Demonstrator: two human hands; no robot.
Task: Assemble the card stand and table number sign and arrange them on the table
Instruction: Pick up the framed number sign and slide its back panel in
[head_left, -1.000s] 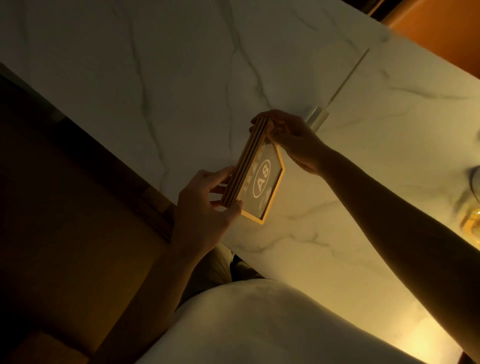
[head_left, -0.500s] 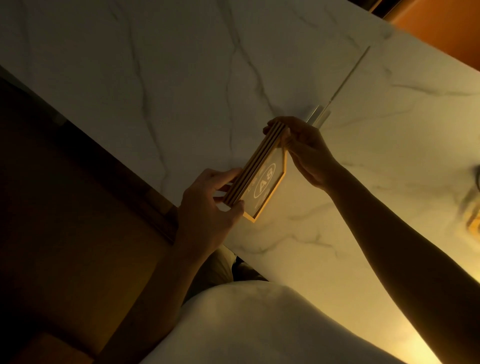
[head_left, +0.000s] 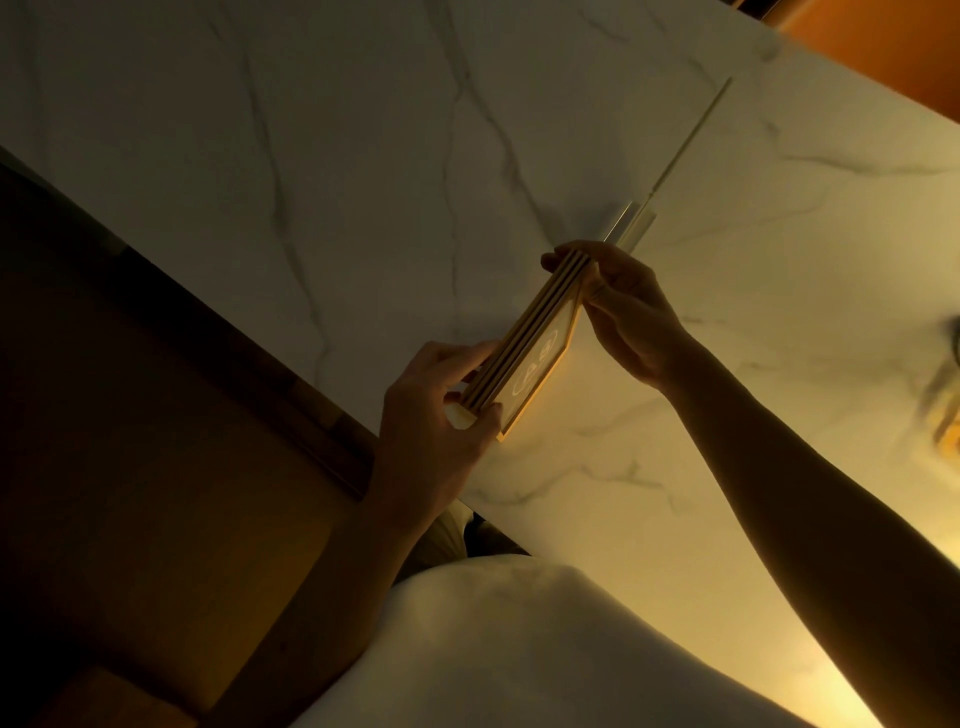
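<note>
The table number sign (head_left: 537, 369) is a clear panel with a gold edge and a round white "A9" mark, fitted along a grooved wooden base (head_left: 524, 332). I hold it tilted just above the white marble table (head_left: 363, 156). My left hand (head_left: 441, 410) grips the near end of the base. My right hand (head_left: 628, 306) pinches the far end. Behind my right hand a clear acrylic card stand (head_left: 631, 223) stands on the table, its thin upright sheet (head_left: 693, 135) seen edge-on.
The table's near edge runs diagonally from upper left to the bottom centre, with dark floor beyond it at the left. A lit glass object (head_left: 950, 415) sits at the right border. My white clothing (head_left: 519, 649) fills the bottom centre.
The sign has turned more edge-on to me, so less of its face shows. Both hands have shifted a little to the right with it and kept their grip.
</note>
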